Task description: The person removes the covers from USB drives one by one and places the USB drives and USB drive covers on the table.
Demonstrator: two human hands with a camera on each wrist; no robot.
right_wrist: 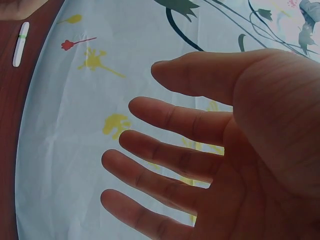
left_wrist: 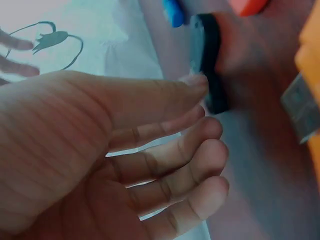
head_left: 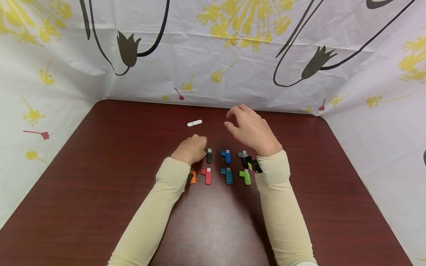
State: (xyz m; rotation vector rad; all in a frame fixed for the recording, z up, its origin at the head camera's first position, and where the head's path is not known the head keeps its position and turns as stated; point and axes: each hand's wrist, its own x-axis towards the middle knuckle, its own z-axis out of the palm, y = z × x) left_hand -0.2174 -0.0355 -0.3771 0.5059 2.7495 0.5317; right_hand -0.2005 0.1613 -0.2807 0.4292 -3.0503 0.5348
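Observation:
Black USB stick [head_left: 209,156], its cap swung out sideways, lies right by the fingertips of my left hand [head_left: 191,148]. In the left wrist view the thumb tip overlaps the black USB stick [left_wrist: 206,37], and the relaxed fingers hold nothing. My right hand [head_left: 253,129] hovers over the back right of the group, fingers loosely spread and palm bare in the right wrist view. A blue USB stick [head_left: 227,157] lies right of the black one. Beyond it is a grey USB stick [head_left: 242,154], partly covered by the right wrist's camera.
A nearer row has orange [head_left: 193,177], red [head_left: 208,176], teal [head_left: 228,176] and green [head_left: 246,177] USB sticks; the left wrist partly covers the orange one. Farther back lies a white stick [head_left: 194,123]. A patterned sheet [head_left: 199,55] hangs along the dark red table's back edge.

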